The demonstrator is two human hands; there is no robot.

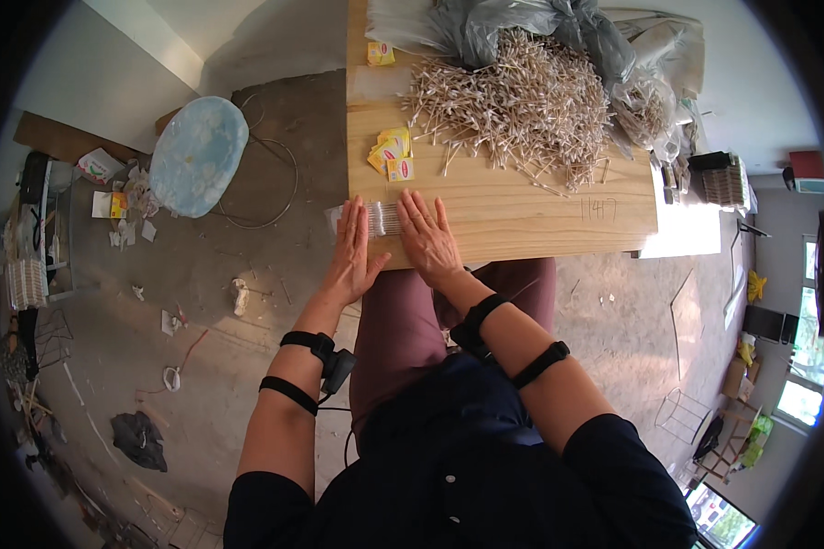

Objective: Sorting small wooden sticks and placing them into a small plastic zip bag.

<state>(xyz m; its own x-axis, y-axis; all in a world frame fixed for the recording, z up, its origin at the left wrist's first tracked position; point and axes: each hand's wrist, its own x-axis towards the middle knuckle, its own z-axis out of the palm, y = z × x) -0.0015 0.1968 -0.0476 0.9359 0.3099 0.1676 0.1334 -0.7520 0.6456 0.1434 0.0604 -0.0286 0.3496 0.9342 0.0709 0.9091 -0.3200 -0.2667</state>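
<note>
Left hand (349,251) and right hand (428,240) lie pretty much flat, fingers straight out, resting rather than gripping; swabs (386,220) sit lined up between them near the table's (513,224) edge; big loose pile (522,110) and some yellow cards (392,154) farther back.

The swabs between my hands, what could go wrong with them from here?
The row of swabs lies near a corner of the table, so a slip might spill some onto the littered floor. If the left hand and right hand push unevenly, the row may skew. Stray swabs from the loose pile could also get mixed in.
</note>
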